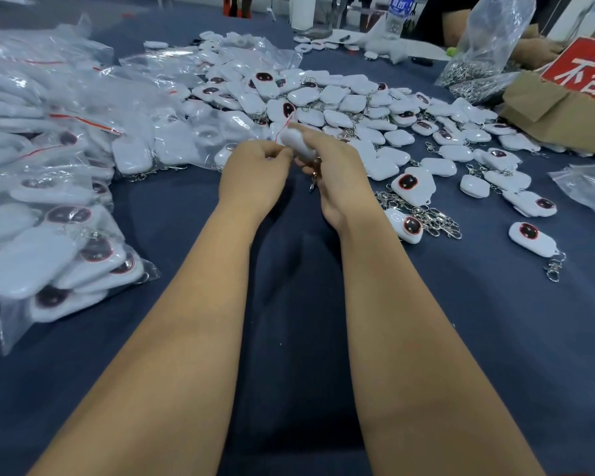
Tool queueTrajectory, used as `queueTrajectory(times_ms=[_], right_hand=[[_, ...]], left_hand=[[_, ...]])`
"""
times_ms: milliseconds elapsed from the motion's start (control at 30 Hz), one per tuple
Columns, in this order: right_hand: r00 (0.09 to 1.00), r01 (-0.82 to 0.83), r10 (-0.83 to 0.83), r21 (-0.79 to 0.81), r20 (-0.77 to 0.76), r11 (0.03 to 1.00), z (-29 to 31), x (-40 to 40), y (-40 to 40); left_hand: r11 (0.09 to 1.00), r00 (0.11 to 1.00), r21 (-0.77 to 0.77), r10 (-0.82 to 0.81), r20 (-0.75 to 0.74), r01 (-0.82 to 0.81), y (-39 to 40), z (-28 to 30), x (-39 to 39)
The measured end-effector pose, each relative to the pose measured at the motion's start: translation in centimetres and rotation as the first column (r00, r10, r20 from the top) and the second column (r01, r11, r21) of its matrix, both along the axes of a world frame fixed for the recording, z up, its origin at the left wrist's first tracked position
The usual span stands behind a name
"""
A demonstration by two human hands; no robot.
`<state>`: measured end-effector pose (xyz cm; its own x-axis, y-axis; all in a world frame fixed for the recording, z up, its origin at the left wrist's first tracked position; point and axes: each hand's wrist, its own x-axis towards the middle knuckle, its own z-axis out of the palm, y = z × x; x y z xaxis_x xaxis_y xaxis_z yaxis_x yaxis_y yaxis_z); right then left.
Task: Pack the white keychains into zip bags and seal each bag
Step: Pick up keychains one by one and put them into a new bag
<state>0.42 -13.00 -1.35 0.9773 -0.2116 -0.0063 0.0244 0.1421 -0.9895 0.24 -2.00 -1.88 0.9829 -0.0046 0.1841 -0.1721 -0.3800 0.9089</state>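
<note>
step: looks like bagging, one white keychain (298, 143) going into a zip bag (284, 127) or just in
hands: your left hand (255, 173) and right hand (327, 159) together, both pinching it above the cloth, clip dangling
next: seat it fully, then press the red zip strip shut end to end
stock: loose keychains (358, 111) beyond, filled bags (59, 187) to your left

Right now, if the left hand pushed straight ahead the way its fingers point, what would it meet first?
The left hand points toward the bagged keychain that the right hand holds. It already touches it, so that comes first.
</note>
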Motion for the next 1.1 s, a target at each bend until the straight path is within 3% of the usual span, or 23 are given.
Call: queueTrajectory(times_ms=[200, 367, 533, 1100], right_hand=[[0.994, -0.107, 0.109, -0.041, 0.032, 0.993, -0.57, -0.3, -0.6], [0.995, -0.097, 0.099, -0.073, 0.021, 0.993, -0.3, -0.57, -0.64], [0.997, -0.066, 0.071, -0.128, 0.03, 0.99, -0.32, -0.67, -0.37], [0.997, -0.083, 0.082, -0.096, -0.008, 0.992, -0.01, -0.3, -0.3]], left_hand=[[0.998, 1.0, -0.064, 0.01, 0.003, -0.01, 0.25, -0.28, 0.25], [0.995, 0.999, -0.089, 0.047, 0.017, -0.046, 0.07, -0.41, 0.48], [0.982, 0.996, -0.176, 0.058, -0.061, -0.068, -0.08, -0.2, 0.4], [0.995, 1.0, -0.1, 0.0, -0.003, 0.0, 0.17, -0.17, 0.02]])
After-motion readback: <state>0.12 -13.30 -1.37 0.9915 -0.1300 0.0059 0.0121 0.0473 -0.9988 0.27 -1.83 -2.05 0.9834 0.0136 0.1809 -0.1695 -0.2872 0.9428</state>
